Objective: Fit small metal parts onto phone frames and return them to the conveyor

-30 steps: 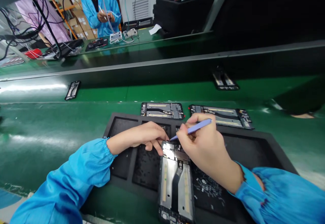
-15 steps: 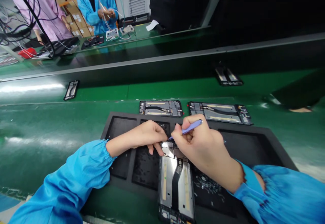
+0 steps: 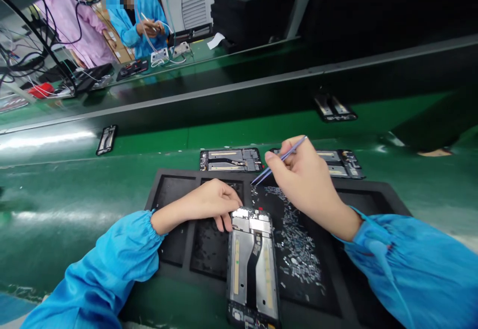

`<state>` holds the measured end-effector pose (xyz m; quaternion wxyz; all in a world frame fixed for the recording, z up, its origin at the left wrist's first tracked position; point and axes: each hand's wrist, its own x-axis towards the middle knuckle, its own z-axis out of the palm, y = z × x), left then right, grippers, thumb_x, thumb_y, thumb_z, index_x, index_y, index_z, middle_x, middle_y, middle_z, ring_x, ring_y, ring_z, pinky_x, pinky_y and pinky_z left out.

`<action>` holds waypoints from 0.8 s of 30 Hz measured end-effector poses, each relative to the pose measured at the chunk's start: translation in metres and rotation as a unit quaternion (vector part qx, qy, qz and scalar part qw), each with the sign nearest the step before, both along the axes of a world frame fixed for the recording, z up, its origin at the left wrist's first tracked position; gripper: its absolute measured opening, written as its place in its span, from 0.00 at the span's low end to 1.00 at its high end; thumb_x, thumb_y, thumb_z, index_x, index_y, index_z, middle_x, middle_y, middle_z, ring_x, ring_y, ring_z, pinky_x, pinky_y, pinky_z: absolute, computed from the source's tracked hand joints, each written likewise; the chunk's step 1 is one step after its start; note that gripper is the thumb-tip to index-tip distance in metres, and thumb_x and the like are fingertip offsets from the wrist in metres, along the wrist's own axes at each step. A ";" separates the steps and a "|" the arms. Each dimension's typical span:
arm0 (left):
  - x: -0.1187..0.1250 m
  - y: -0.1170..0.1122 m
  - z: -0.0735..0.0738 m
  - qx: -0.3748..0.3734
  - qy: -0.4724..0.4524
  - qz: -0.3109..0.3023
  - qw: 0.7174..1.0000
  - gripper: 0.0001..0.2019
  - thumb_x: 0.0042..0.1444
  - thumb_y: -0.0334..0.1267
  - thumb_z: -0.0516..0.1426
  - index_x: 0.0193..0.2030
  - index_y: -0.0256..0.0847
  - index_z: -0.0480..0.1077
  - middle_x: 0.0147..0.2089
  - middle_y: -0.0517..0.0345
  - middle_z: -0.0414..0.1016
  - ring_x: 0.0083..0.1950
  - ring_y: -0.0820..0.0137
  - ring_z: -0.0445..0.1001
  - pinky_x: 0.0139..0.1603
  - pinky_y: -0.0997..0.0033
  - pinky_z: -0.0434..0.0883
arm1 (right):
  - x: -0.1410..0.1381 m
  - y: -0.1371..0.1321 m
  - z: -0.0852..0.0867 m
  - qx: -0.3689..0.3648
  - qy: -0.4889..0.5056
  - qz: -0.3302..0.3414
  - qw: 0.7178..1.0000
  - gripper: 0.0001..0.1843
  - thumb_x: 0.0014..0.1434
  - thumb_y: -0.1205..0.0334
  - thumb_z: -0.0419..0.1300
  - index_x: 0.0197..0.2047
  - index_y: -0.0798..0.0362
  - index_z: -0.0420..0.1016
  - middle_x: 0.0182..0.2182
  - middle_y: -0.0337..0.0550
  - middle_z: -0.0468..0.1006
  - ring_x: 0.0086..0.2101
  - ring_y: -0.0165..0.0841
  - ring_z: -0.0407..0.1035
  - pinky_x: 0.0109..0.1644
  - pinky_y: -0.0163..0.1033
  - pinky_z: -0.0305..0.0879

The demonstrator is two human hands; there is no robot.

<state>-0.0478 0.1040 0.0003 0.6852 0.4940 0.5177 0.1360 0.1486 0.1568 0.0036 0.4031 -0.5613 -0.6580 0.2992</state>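
Note:
An opened phone (image 3: 245,264), with its metal frame and dark flex cable showing, lies lengthwise in front of me on the black foam tray (image 3: 188,229). My left hand (image 3: 214,202) grips its upper left corner between thumb and fingers. My right hand (image 3: 309,184) pinches a pair of purple-blue tweezers (image 3: 286,156). Their tips point down-left, over the top of a compartment beyond the phone. In that compartment lie many small shiny metal pieces (image 3: 298,249). Whether the tips hold a piece is too small to tell.
Two opened phones, one on the left (image 3: 230,160) and one partly behind my right hand (image 3: 341,164), lie along the tray's far edge. Farther off are another at left (image 3: 106,140) and one at right (image 3: 335,107). Two people stand beyond the green bench (image 3: 179,77).
My right hand has lifted up and away from the phone with the tweezers, uncovering the phone's top and the metal pieces. My left hand stays at the phone's corner.

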 end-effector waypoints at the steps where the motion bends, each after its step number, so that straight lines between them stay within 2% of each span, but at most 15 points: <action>1: 0.000 0.000 0.000 -0.002 0.002 -0.001 1.000 0.06 0.52 0.29 0.54 0.36 0.33 0.71 0.25 0.59 0.75 0.24 0.69 0.79 0.21 0.76 0.76 | 0.001 0.001 0.001 -0.007 0.004 -0.004 1.000 0.14 0.58 0.63 0.62 0.33 0.45 0.57 0.15 0.28 0.65 0.14 0.31 0.59 0.20 0.39 0.52; 5: 0.000 -0.002 -0.002 0.010 0.026 -0.010 1.000 0.08 0.49 0.27 0.54 0.36 0.34 0.72 0.22 0.60 0.75 0.22 0.69 0.78 0.21 0.76 0.75 | 0.005 0.004 0.002 -0.023 0.025 -0.013 0.999 0.14 0.59 0.62 0.63 0.33 0.45 0.57 0.14 0.27 0.60 0.14 0.30 0.56 0.21 0.39 0.50; 8: 0.001 -0.004 -0.004 0.035 0.057 -0.016 0.998 0.09 0.49 0.28 0.53 0.36 0.35 0.72 0.20 0.61 0.75 0.19 0.69 0.76 0.21 0.76 0.74 | 0.008 0.008 -0.001 -0.039 0.070 0.016 0.997 0.12 0.61 0.59 0.63 0.36 0.45 0.60 0.16 0.29 0.63 0.17 0.30 0.59 0.22 0.38 0.52; 11: 0.000 -0.004 0.000 0.092 0.105 0.001 0.990 0.08 0.53 0.31 0.53 0.37 0.36 0.73 0.21 0.60 0.75 0.20 0.69 0.76 0.20 0.75 0.73 | 0.016 0.013 0.002 -0.071 0.140 0.090 0.983 0.13 0.61 0.50 0.63 0.40 0.47 0.66 0.19 0.32 0.67 0.19 0.31 0.63 0.23 0.38 0.59; 13: -0.002 -0.009 0.008 0.161 0.158 0.046 0.973 0.09 0.56 0.33 0.53 0.39 0.35 0.73 0.28 0.55 0.78 0.24 0.69 0.78 0.24 0.72 0.75 | 0.025 0.014 0.008 -0.096 0.163 0.164 0.968 0.19 0.61 0.42 0.62 0.38 0.50 0.71 0.22 0.37 0.71 0.22 0.31 0.67 0.26 0.39 0.65; 15: -0.002 -0.024 0.017 0.236 0.214 0.108 0.942 0.12 0.60 0.37 0.52 0.45 0.35 0.73 0.39 0.48 0.80 0.33 0.66 0.81 0.35 0.66 0.79 | 0.037 0.014 0.012 -0.108 0.156 0.226 0.955 0.24 0.59 0.37 0.62 0.34 0.53 0.74 0.25 0.41 0.74 0.25 0.32 0.70 0.30 0.40 0.71; 17: 0.005 -0.051 0.023 0.343 0.273 0.142 0.887 0.15 0.63 0.39 0.51 0.51 0.34 0.72 0.46 0.43 0.78 0.45 0.61 0.81 0.49 0.57 0.79 | 0.047 0.012 0.011 -0.114 0.138 0.253 0.951 0.27 0.58 0.35 0.63 0.32 0.54 0.75 0.25 0.42 0.74 0.25 0.31 0.70 0.31 0.39 0.71; 19: 0.021 -0.086 0.023 0.462 0.341 0.130 0.808 0.20 0.64 0.41 0.52 0.58 0.33 0.69 0.53 0.39 0.76 0.55 0.55 0.77 0.56 0.51 0.76 | 0.054 0.010 0.003 -0.129 0.120 0.248 0.953 0.28 0.55 0.33 0.64 0.32 0.54 0.75 0.24 0.42 0.74 0.23 0.29 0.68 0.25 0.37 0.68; 20: 0.033 -0.104 0.020 0.500 0.377 0.116 0.771 0.25 0.62 0.43 0.55 0.63 0.33 0.65 0.59 0.36 0.72 0.60 0.51 0.74 0.58 0.48 0.75 | 0.056 0.010 -0.001 -0.140 0.111 0.242 0.954 0.30 0.54 0.32 0.64 0.32 0.55 0.75 0.24 0.42 0.74 0.21 0.29 0.67 0.23 0.36 0.66; 21: 0.046 -0.121 0.016 0.514 0.409 0.101 0.747 0.32 0.60 0.45 0.59 0.68 0.34 0.60 0.65 0.33 0.66 0.65 0.46 0.70 0.59 0.45 0.75 | 0.056 0.010 -0.006 -0.150 0.103 0.236 0.954 0.31 0.52 0.31 0.64 0.32 0.55 0.75 0.24 0.43 0.75 0.21 0.29 0.66 0.21 0.35 0.64; 23: 0.073 -0.146 0.004 0.507 0.447 0.092 0.731 0.44 0.54 0.48 0.63 0.73 0.35 0.52 0.72 0.32 0.55 0.69 0.41 0.63 0.57 0.44 0.76 | 0.054 0.010 -0.013 -0.167 0.090 0.233 0.954 0.32 0.51 0.30 0.64 0.32 0.56 0.76 0.24 0.44 0.76 0.20 0.29 0.67 0.20 0.35 0.63; 24: 0.085 -0.153 -0.003 0.494 0.461 0.101 0.730 0.45 0.54 0.46 0.64 0.74 0.37 0.49 0.74 0.34 0.52 0.70 0.41 0.62 0.56 0.46 0.77 | 0.053 0.011 -0.015 -0.173 0.085 0.236 0.952 0.32 0.50 0.30 0.64 0.32 0.56 0.76 0.24 0.45 0.77 0.20 0.29 0.67 0.20 0.35 0.63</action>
